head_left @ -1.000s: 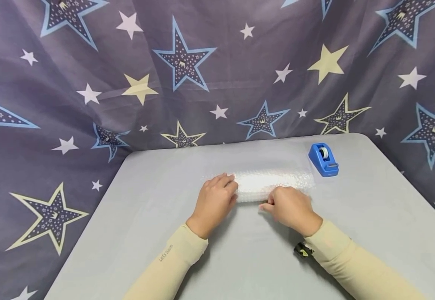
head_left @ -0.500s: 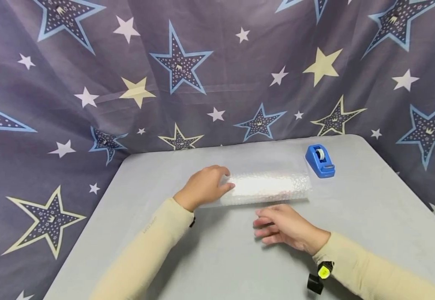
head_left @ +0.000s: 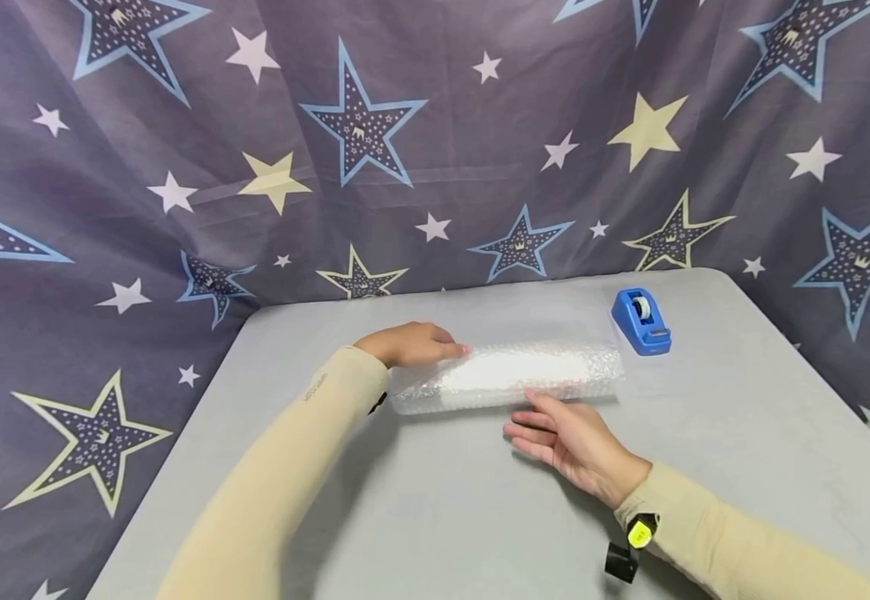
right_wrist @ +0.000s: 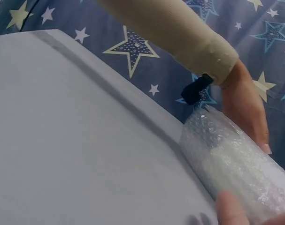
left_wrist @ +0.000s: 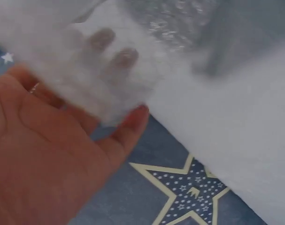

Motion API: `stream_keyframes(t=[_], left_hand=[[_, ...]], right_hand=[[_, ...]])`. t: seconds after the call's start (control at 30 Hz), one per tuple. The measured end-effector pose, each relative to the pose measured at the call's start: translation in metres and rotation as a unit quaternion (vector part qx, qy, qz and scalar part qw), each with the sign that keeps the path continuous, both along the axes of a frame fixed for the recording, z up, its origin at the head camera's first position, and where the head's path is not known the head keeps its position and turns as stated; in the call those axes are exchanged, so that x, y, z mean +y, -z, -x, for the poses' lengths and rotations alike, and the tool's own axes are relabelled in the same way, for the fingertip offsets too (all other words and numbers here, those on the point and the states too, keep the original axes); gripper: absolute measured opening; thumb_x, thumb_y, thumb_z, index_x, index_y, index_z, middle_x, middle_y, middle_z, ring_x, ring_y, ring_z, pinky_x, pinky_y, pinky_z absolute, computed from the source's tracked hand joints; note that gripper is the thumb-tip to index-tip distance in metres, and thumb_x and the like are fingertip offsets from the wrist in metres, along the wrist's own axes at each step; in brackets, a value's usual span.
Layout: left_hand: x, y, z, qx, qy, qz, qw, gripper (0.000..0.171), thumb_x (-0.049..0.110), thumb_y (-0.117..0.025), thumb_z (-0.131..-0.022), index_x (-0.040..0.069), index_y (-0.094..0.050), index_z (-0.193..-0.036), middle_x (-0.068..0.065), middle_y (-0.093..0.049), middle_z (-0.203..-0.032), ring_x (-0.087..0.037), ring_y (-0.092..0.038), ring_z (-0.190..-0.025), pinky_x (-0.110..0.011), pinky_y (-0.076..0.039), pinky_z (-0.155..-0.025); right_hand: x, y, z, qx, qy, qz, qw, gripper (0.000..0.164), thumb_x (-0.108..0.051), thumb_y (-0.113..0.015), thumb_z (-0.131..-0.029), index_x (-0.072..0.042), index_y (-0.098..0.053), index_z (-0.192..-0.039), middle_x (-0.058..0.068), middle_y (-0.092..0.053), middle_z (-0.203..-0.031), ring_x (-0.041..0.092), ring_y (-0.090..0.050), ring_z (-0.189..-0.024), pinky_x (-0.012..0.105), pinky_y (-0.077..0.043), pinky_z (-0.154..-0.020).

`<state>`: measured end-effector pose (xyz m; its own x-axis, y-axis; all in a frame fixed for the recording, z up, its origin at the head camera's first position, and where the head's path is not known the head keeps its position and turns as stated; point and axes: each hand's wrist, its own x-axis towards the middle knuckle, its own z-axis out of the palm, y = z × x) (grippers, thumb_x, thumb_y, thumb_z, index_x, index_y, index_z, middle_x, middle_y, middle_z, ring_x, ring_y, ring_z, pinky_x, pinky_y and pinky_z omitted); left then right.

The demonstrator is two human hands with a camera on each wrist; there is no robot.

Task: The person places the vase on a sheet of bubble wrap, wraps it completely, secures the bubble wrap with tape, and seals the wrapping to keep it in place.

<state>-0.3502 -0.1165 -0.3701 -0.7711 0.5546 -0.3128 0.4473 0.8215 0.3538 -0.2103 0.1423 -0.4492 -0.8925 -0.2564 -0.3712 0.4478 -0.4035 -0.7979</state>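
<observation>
A roll of bubble wrap (head_left: 532,371) lies across the table with something white showing through its layers. At its left end my left hand (head_left: 412,343) grips the wrap. In the left wrist view, fingertips show through the clear wrap (left_wrist: 93,89), and the thumb of my left hand (left_wrist: 43,154) lies at the wrap's edge. My right hand (head_left: 581,450) is at the roll's near side, fingers extended and apart, thumb tip at the lower edge; whether it touches is unclear. The right wrist view shows the roll (right_wrist: 227,154) with right fingertips (right_wrist: 229,208) close by.
To the right of the roll, a blue tape dispenser (head_left: 641,322) stands near the back of the grey-white table (head_left: 435,517). A loose clear sheet (head_left: 525,321) extends behind the roll. A star-patterned curtain (head_left: 435,150) hangs behind the table.
My left hand has moved from the top of the roll to its left end. My right hand came off the roll, opened, then rose slightly back toward its near edge.
</observation>
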Motion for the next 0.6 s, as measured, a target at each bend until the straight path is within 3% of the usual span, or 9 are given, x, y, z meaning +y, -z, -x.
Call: stream_keyframes(t=[0.17,0.33,0.53,0.6], left_hand=[[-0.002,0.004,0.001,-0.013,-0.003,-0.009,0.9999,0.065,0.065,-0.047,-0.099,0.016,-0.068,-0.137,-0.004,-0.064,-0.143,-0.024,-0.053,-0.14,-0.045,-0.038,-0.118],[-0.004,0.003,-0.003,-0.005,0.002,-0.021,0.9998,0.057,0.065,-0.053,-0.095,0.018,-0.075,-0.122,-0.001,-0.07,-0.129,-0.02,-0.061,-0.126,-0.043,-0.045,-0.11],[-0.003,0.006,-0.013,-0.03,-0.001,-0.014,0.9994,0.062,0.068,-0.055,-0.092,0.017,-0.075,-0.122,-0.001,-0.069,-0.13,-0.02,-0.061,-0.124,-0.042,-0.046,-0.109],[-0.002,0.007,-0.018,-0.048,-0.003,-0.018,0.9987,0.061,0.069,-0.056,-0.091,0.018,-0.076,-0.118,-0.001,-0.071,-0.122,-0.019,-0.064,-0.115,-0.041,-0.049,-0.103]], right_hand=[[0.004,0.0,0.008,0.002,0.002,0.001,1.0,0.071,-0.035,-0.063,-0.103,0.0,-0.028,-0.154,0.035,-0.042,-0.152,0.036,-0.067,-0.122,0.04,-0.054,-0.103],[0.008,-0.001,0.015,0.003,-0.01,-0.012,1.0,0.072,-0.038,-0.062,-0.103,0.0,-0.028,-0.154,0.036,-0.044,-0.15,0.035,-0.07,-0.118,0.039,-0.055,-0.101],[0.015,-0.001,0.031,0.007,-0.033,-0.066,0.997,0.067,-0.041,-0.063,-0.102,0.003,-0.036,-0.145,0.035,-0.055,-0.14,0.034,-0.073,-0.111,0.04,-0.058,-0.095],[0.018,-0.002,0.037,0.006,-0.048,-0.087,0.995,0.066,-0.043,-0.063,-0.101,0.003,-0.039,-0.143,0.032,-0.061,-0.135,0.033,-0.074,-0.11,0.041,-0.058,-0.095]])
